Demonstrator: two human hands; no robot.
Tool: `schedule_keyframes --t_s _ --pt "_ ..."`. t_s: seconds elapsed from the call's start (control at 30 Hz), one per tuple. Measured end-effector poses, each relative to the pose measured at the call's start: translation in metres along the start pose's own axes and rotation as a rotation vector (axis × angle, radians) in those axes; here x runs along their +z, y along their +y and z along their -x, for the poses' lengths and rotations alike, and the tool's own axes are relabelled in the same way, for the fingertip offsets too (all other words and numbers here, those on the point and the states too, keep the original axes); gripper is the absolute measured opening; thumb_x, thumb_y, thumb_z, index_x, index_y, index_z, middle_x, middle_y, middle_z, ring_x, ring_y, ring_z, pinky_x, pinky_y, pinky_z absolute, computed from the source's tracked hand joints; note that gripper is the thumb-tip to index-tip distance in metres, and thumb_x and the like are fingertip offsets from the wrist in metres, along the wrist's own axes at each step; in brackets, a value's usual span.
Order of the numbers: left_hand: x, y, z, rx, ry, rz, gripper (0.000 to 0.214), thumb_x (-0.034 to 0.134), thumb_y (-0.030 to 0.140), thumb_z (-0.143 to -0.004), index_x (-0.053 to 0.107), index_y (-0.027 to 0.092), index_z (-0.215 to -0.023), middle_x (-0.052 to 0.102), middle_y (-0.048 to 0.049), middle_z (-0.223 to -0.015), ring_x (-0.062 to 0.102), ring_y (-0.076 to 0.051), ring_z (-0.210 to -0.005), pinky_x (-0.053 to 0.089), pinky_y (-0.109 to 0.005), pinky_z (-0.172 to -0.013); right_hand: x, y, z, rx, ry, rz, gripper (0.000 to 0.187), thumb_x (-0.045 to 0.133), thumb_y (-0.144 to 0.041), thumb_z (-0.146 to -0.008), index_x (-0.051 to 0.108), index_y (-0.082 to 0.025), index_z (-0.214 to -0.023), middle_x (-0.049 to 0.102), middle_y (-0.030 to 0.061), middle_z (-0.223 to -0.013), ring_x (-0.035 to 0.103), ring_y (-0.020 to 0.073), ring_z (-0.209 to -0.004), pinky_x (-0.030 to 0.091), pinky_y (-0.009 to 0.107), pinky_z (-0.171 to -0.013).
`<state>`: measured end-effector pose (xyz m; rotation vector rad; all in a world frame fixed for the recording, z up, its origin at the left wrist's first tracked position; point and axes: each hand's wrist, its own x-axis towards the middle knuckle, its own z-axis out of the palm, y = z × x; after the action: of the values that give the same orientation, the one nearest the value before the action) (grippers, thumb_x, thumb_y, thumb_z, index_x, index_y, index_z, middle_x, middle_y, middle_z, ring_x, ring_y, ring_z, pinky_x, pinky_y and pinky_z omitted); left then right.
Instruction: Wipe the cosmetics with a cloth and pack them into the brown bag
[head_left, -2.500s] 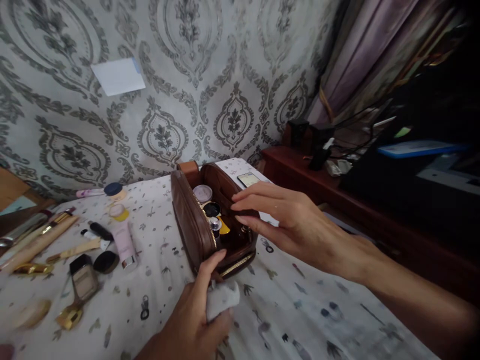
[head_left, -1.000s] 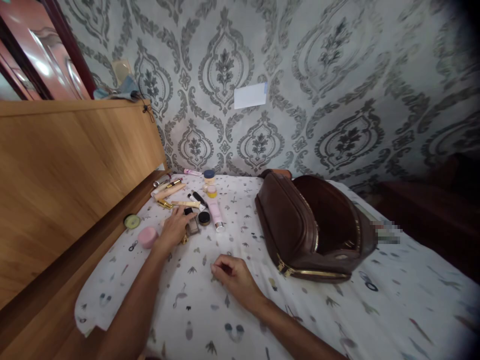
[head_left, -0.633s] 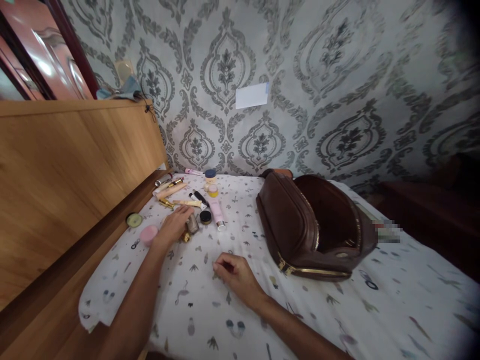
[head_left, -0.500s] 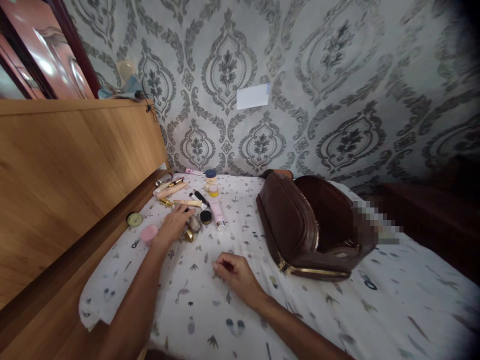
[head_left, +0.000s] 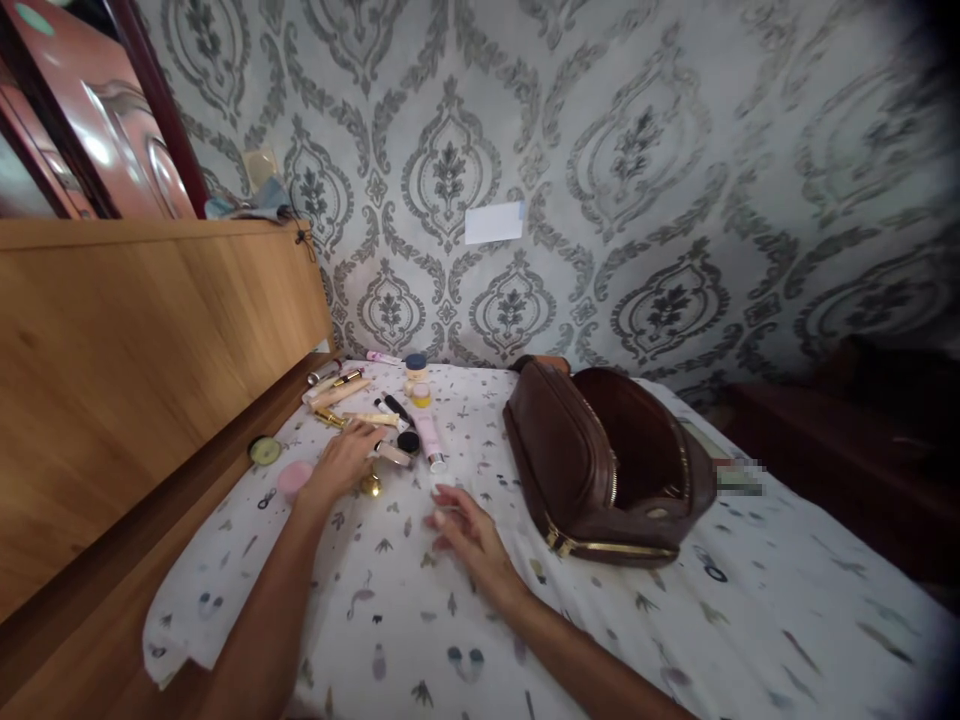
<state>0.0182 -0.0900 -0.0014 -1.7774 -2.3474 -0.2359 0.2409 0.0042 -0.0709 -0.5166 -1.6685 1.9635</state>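
Observation:
My left hand [head_left: 341, 465] reaches into a scatter of cosmetics on the patterned bed sheet [head_left: 615, 640]. Its fingers are closed round a small beige bottle [head_left: 394, 455] whose gold end [head_left: 370, 487] sits beside the hand. My right hand [head_left: 459, 522] hovers low over the sheet in the middle with its fingers stretched out and nothing in them. A brown leather toiletry bag [head_left: 592, 470] lies unzipped to the right of my right hand; what is inside it is hidden.
Around my left hand lie a pink tube [head_left: 429, 440], a black round compact [head_left: 409, 442], small jars [head_left: 415, 366], gold and beige tubes [head_left: 337, 388], a pink disc [head_left: 294, 478] and a green disc [head_left: 264, 450]. A wooden headboard [head_left: 135, 360] rises at left; patterned wallpaper is behind.
My left hand has closed on the beige bottle and tipped it up. My right hand has gone from a loose fist to outstretched fingers and moved slightly forward. The view shifted a little.

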Motion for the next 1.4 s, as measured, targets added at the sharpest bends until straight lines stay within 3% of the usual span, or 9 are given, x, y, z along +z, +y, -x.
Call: schedule_keyframes --t_s 0.2,0.4,0.53,0.67,0.77,0.9,1.07,1.23,1.4 --pt "-0.016 0.026 0.002 0.126 0.049 0.259 0.022 0.062 0.020 -0.086 0.062 0.022 -0.108 0.067 -0.0080 -0.112 0.057 -0.026 -0.109 0.046 -0.036 -0.091 -0.003 0.004 -0.008 0.091 0.155 -0.308 0.057 0.079 -0.049 -0.073 0.057 -0.027 -0.120 0.056 0.0079 -0.121 0.069 0.0221 -0.097 0.057 0.036 -0.077" --pt "-0.024 0.052 0.001 0.182 0.036 0.639 0.021 0.065 0.031 -0.083 0.065 0.023 -0.103 0.070 -0.0046 -0.104 0.062 -0.023 -0.097 0.046 -0.032 -0.088 -0.008 -0.014 0.003 0.269 -0.128 -0.530 0.043 0.074 -0.048 -0.080 0.067 -0.014 -0.105 0.073 0.0106 -0.095 0.072 0.0180 -0.080 0.052 0.024 -0.063" --pt "-0.024 0.063 -0.003 0.185 0.017 0.782 0.020 0.067 0.031 -0.081 0.067 0.021 -0.099 0.071 -0.0045 -0.103 0.063 -0.023 -0.098 0.045 -0.030 -0.087 -0.017 -0.025 0.013 0.301 -0.152 -0.696 0.046 0.071 -0.051 -0.082 0.067 -0.014 -0.108 0.074 0.0100 -0.097 0.071 0.0167 -0.086 0.051 0.022 -0.065" --pt "-0.026 0.074 -0.004 0.227 -0.019 0.836 0.019 0.066 0.033 -0.082 0.070 0.021 -0.096 0.072 -0.0039 -0.097 0.064 -0.022 -0.093 0.047 -0.030 -0.085 -0.024 -0.024 0.016 0.358 -0.129 -0.766 0.038 0.064 -0.047 -0.087 0.069 -0.012 -0.099 0.073 0.0101 -0.086 0.066 0.0133 -0.068 0.049 0.021 -0.057" --pt "-0.025 0.084 -0.006 0.122 0.061 0.968 0.026 0.055 0.038 -0.090 0.070 0.020 -0.103 0.072 -0.0058 -0.106 0.064 -0.022 -0.104 0.046 -0.032 -0.094 -0.024 -0.019 0.016 0.291 -0.065 -0.756 0.022 0.074 -0.031 -0.080 0.069 -0.015 -0.095 0.071 0.0062 -0.080 0.062 0.0109 -0.063 0.044 0.019 -0.051" --pt "-0.012 0.103 -0.010 -0.142 0.211 1.142 0.040 0.043 0.046 -0.096 0.065 0.018 -0.113 0.072 -0.0090 -0.110 0.064 -0.024 -0.110 0.046 -0.036 -0.097 -0.017 -0.016 0.018 0.170 0.031 -0.728 0.033 0.083 -0.030 -0.070 0.069 -0.017 -0.097 0.070 0.0044 -0.084 0.063 0.0125 -0.066 0.044 0.021 -0.052" --pt "0.009 0.132 -0.013 -0.048 0.239 0.906 0.027 0.046 0.036 -0.093 0.066 0.018 -0.099 0.069 -0.0085 -0.100 0.062 -0.022 -0.099 0.045 -0.036 -0.093 -0.011 -0.013 0.022 0.062 0.021 -0.699 0.044 0.086 -0.033 -0.066 0.065 -0.022 -0.103 0.065 -0.0010 -0.084 0.064 0.0137 -0.068 0.047 0.024 -0.055" --pt "0.017 0.134 -0.015 -0.060 0.230 0.886 0.036 0.041 0.042 -0.095 0.062 0.019 -0.078 0.062 -0.0026 -0.074 0.060 -0.018 -0.075 0.048 -0.031 -0.077 -0.012 -0.007 0.023 0.086 -0.012 -0.667 0.049 0.086 -0.035 -0.064 0.062 -0.023 -0.104 0.065 -0.0015 -0.088 0.066 0.0142 -0.068 0.048 0.025 -0.056" --pt "0.031 0.128 -0.013 -0.298 0.208 1.221 0.052 0.032 0.055 -0.097 0.061 0.017 -0.115 0.070 -0.0087 -0.105 0.066 -0.019 -0.085 0.052 -0.029 -0.073 -0.013 -0.009 0.018 0.051 0.007 -0.694 0.049 0.086 -0.032 -0.064 0.063 -0.022 -0.107 0.067 0.0013 -0.092 0.064 0.0156 -0.073 0.048 0.026 -0.059"
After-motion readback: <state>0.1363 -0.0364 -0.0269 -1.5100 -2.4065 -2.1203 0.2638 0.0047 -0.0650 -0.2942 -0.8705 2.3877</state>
